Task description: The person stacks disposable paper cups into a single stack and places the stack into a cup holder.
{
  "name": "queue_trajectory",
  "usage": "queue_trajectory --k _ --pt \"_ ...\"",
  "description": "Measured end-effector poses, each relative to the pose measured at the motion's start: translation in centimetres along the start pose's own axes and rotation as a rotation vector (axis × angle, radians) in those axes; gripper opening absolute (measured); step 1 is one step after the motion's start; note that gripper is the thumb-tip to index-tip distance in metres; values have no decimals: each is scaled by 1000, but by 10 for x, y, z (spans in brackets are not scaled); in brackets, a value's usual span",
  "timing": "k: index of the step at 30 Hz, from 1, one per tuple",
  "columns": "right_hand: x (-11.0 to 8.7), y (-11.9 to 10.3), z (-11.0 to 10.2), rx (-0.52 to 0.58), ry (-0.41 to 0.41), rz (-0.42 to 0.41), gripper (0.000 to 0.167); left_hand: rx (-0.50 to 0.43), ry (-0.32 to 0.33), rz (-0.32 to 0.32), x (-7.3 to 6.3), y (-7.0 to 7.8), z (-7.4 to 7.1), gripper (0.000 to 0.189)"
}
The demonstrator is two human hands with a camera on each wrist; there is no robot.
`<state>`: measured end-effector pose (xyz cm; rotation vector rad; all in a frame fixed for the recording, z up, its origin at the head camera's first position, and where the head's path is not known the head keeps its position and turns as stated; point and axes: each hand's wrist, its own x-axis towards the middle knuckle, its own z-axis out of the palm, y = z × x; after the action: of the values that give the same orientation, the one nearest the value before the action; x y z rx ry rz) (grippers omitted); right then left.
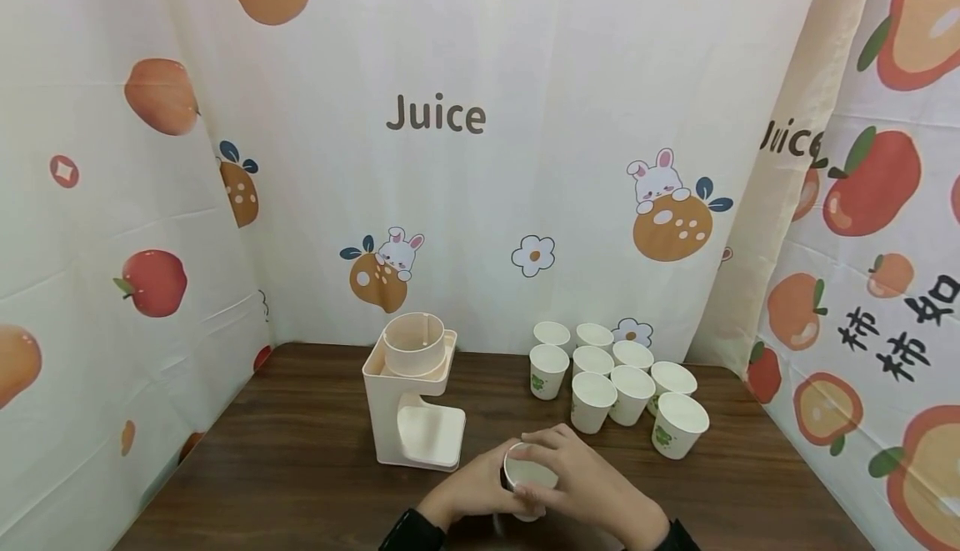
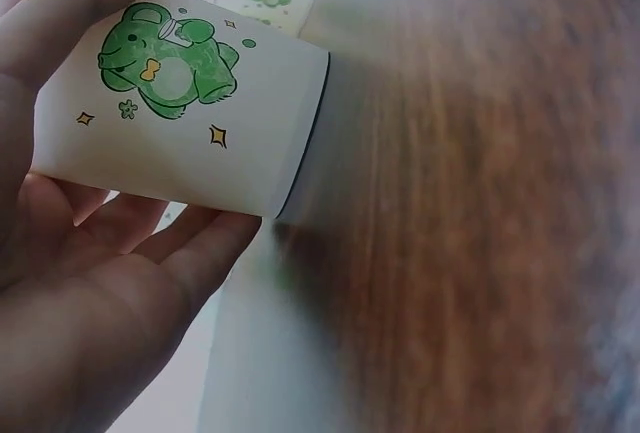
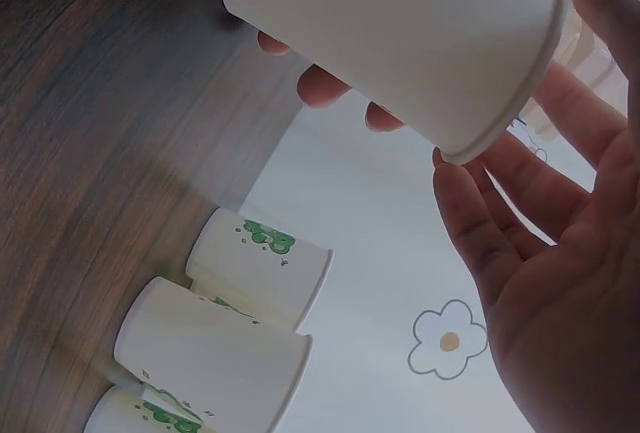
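Here we are at the front of the table [image 1: 300,459], and both my hands are on one white paper cup [image 1: 532,476], mouth upward, right in front of me! My left hand [image 1: 480,482] wraps the side, thumb along one face and fingers round the other, just by the green bear print [image 2: 168,65]. Up top, my right hand [image 1: 577,478] grips the rim between thumb and fingers. Is the base touching the wood? I can't tell from here! Off to the left, near my left hand, stands the cream dispenser [image 1: 385,422], round holder [image 1: 414,358] on top and flat platform [image 1: 438,436] below. And over on the right, nine more white cups [image 1: 592,409] stand bunched upright, before a pale curtain [image 1: 525,42] reading "Juice". Dark sleeves [image 1: 412,533] at both wrists!
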<state>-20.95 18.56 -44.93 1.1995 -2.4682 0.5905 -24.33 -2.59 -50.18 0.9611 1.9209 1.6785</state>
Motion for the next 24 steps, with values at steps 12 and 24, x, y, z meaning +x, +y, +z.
queue_trajectory --k 12,24 --pt "0 5 -4 -2 -43 75 30 -4 23 -43 0 0 2 68" --pt "-4 26 -19 -83 -32 226 32 27 65 -52 0 -2 2 62"
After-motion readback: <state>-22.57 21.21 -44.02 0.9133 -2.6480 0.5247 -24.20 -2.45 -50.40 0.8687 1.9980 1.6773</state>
